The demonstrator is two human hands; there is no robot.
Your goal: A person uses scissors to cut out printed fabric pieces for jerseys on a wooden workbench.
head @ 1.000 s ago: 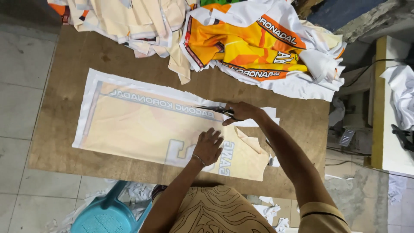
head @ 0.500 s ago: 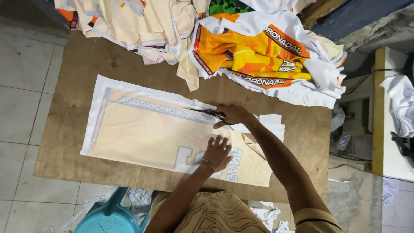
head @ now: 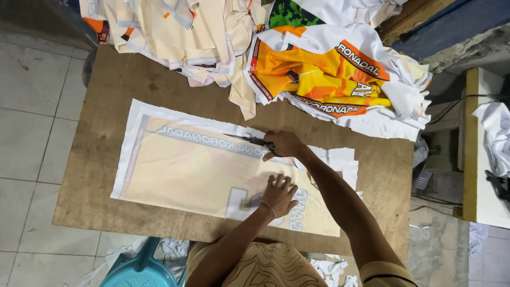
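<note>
The right hand [head: 286,144] grips dark metal scissors [head: 251,140] — blades pointing toward the brown wooden table's [head: 95,175] left edge (long axis along the table) — over the cream printed fabric panel [head: 191,170]; the left hand [head: 278,194] presses it flat, fingers spread.

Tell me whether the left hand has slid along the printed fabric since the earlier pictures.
No clear slide: the left hand presses flat on the printed fabric beside the same pale printed block; only the camera view has drifted.
</note>
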